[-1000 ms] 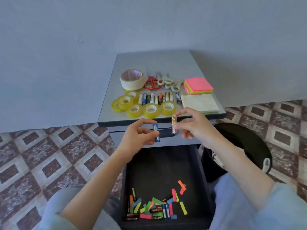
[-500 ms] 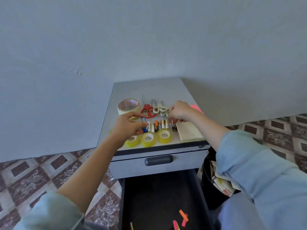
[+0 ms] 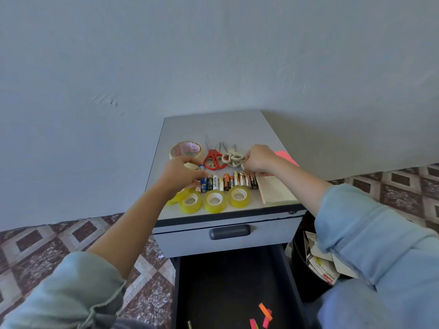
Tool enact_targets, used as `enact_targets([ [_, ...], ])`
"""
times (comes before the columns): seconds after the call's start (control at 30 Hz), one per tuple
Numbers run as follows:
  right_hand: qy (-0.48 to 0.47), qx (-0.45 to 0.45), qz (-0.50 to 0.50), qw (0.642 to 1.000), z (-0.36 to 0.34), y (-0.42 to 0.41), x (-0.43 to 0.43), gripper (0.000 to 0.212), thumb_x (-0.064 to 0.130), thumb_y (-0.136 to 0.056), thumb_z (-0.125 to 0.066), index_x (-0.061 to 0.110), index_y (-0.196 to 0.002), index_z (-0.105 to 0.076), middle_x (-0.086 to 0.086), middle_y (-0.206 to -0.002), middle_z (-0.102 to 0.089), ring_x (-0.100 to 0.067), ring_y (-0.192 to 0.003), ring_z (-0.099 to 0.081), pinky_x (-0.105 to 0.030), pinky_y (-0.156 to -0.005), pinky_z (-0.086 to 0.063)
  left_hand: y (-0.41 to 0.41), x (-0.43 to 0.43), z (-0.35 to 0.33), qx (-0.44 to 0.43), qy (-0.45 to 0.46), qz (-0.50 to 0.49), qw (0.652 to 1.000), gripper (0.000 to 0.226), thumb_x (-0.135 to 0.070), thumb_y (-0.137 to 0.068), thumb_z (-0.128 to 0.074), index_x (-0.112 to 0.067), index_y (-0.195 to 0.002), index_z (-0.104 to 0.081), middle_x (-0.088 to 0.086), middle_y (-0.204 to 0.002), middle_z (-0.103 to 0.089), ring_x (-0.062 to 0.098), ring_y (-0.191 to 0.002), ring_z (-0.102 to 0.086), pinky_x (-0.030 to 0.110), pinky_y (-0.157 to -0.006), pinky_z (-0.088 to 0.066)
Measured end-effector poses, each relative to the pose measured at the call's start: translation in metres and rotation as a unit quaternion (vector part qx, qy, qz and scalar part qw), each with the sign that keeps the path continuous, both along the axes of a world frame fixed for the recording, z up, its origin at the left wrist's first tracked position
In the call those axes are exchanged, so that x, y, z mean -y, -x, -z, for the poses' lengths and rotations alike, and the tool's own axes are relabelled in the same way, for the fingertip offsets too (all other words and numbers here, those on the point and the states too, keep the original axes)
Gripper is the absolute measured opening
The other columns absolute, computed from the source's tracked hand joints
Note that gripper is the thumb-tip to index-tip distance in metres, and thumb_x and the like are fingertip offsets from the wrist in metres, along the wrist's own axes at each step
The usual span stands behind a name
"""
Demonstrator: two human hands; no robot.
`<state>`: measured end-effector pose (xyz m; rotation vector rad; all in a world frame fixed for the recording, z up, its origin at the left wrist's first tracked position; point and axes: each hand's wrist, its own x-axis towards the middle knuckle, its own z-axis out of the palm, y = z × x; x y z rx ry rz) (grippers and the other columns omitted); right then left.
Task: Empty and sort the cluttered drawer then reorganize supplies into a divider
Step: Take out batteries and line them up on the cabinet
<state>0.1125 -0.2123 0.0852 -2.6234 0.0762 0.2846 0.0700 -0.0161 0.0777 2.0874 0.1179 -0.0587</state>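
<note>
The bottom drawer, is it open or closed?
Open. The bottom drawer is pulled out below the shut top drawer, showing its dark inside and a few coloured paper strips.

On the cabinet top (image 3: 213, 125), a row of batteries (image 3: 228, 182) runs left to right across the middle. My left hand (image 3: 183, 173) is at its left end, pinching a single battery (image 3: 202, 167) just behind the row; my right hand (image 3: 259, 159) is over its right end. Small tape rolls (image 3: 215, 201) line the front edge before the batteries. Behind the row, a wide tape roll (image 3: 186, 149) sits left and the scissors (image 3: 213, 160) lie beside it to the right. A note pad (image 3: 276, 192) fills the front right corner. Below, the open drawer (image 3: 225, 281) holds page flags (image 3: 263, 314) near its front right. A waste bin (image 3: 300, 269) stands right of the cabinet.
</note>
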Motion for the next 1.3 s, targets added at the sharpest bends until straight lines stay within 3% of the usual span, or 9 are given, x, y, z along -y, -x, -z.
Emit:
enact_targets([
  [0.1,0.015,0.023,-0.005,1.0,0.005,0.0,0.002,0.014,0.007,-0.078,-0.066,0.003,-0.092,-0.068,-0.011,-0.081,-0.064,-0.019,-0.062,-0.057,-0.025,-0.055,-0.045,-0.01,-0.007,-0.001,-0.003,-0.047,-0.006,0.999,0.018,-0.007,-0.076,-0.074,-0.016,-0.087,-0.065,0.011,-0.091,-0.064,0.015,-0.061,-0.064,0.019,-0.05,-0.051],
  [0.27,0.004,0.044,-0.018,0.999,0.016,-0.002,0.007,0.014,0.011,-0.08,-0.069,0.003,-0.091,-0.071,-0.011,-0.092,-0.07,-0.025,-0.089,-0.066,-0.038,-0.084,-0.053,-0.022,-0.011,-0.002,0.007,-0.126,0.0,0.992,0.015,-0.006,-0.073,-0.075,-0.011,-0.085,-0.067,0.007,-0.08,-0.064,0.016,-0.061,-0.063,0.032,-0.075,-0.057],
  [0.4,-0.013,0.049,-0.026,0.998,0.016,0.0,0.01,0.011,0.01,-0.081,-0.068,0.003,-0.088,-0.073,-0.012,-0.093,-0.07,-0.026,-0.091,-0.065,-0.038,-0.084,-0.052,-0.032,-0.004,-0.002,0.01,-0.201,0.034,0.979,0.018,-0.007,-0.074,-0.072,-0.006,-0.092,-0.069,0.008,-0.08,-0.066,0.016,-0.061,-0.063,0.032,-0.08,-0.056],
  [0.67,-0.039,0.047,-0.051,0.997,0.013,0.011,0.017,0.012,0.009,-0.081,-0.067,0.0,-0.085,-0.073,-0.013,-0.095,-0.071,-0.027,-0.095,-0.065,-0.04,-0.086,-0.051,-0.039,0.006,0.008,-0.001,-0.328,0.073,0.942,0.031,-0.024,-0.078,-0.073,0.001,-0.095,-0.069,0.015,-0.095,-0.069,0.026,-0.09,-0.065,0.031,-0.077,-0.053],
  [0.87,-0.06,0.083,-0.068,0.992,0.011,0.027,0.013,0.011,0.002,-0.08,-0.063,-0.002,-0.083,-0.072,-0.014,-0.096,-0.071,-0.027,-0.092,-0.064,-0.038,-0.08,-0.05,-0.025,-0.002,0.004,0.055,-0.287,0.023,0.956,0.019,-0.018,-0.086,-0.062,-0.002,-0.091,-0.071,0.006,-0.081,-0.062,0.015,-0.077,-0.054,0.013,-0.054,-0.037],
  [1.0,-0.11,0.126,-0.079,0.983,0.007,0.05,0.004,0.008,0.004,-0.083,-0.064,0.003,-0.084,-0.073,0.007,-0.072,-0.061,0.003,-0.062,-0.044,-0.016,-0.062,-0.037,-0.002,-0.009,0.001,0.093,-0.234,-0.007,0.968,0.016,-0.014,-0.087,-0.057,-0.005,-0.088,-0.07,0.004,-0.08,-0.063,0.012,-0.065,-0.053,0.019,-0.059,-0.045],
  [1.1,-0.174,0.14,-0.09,0.971,0.01,0.077,-0.006,0.006,0.005,-0.083,-0.066,0.002,-0.082,-0.071,0.01,-0.064,-0.055,0.004,-0.057,-0.042,-0.005,-0.052,-0.033,0.027,-0.01,0.007,0.112,-0.141,-0.031,0.983,0.013,-0.013,-0.087,-0.059,-0.006,-0.082,-0.069,-0.003,-0.066,-0.058,0.01,-0.061,-0.052,0.02,-0.062,-0.046],
  [1.23,-0.239,0.078,-0.113,0.961,0.036,0.117,-0.018,0.007,0.009,-0.084,-0.068,0.009,-0.077,-0.067,0.014,-0.045,-0.051,0.001,-0.044,-0.044,-0.01,-0.048,-0.031,0.071,-0.007,0.029,0.11,-0.059,-0.03,0.992,0.011,-0.017,-0.089,-0.061,-0.011,-0.081,-0.065,-0.005,-0.058,-0.054,0.006,-0.054,-0.049,0.008,-0.046,-0.037],
  [1.3,-0.264,0.033,-0.108,0.958,0.059,0.134,-0.024,0.008,0.011,-0.084,-0.068,0.008,-0.076,-0.068,0.012,-0.046,-0.048,-0.001,-0.041,-0.04,-0.013,-0.049,-0.03,0.091,-0.008,0.049,0.096,-0.024,-0.026,0.995,0.011,-0.018,-0.089,-0.061,-0.011,-0.082,-0.066,-0.005,-0.06,-0.055,0.003,-0.053,-0.05,0.007,-0.05,-0.04],
])
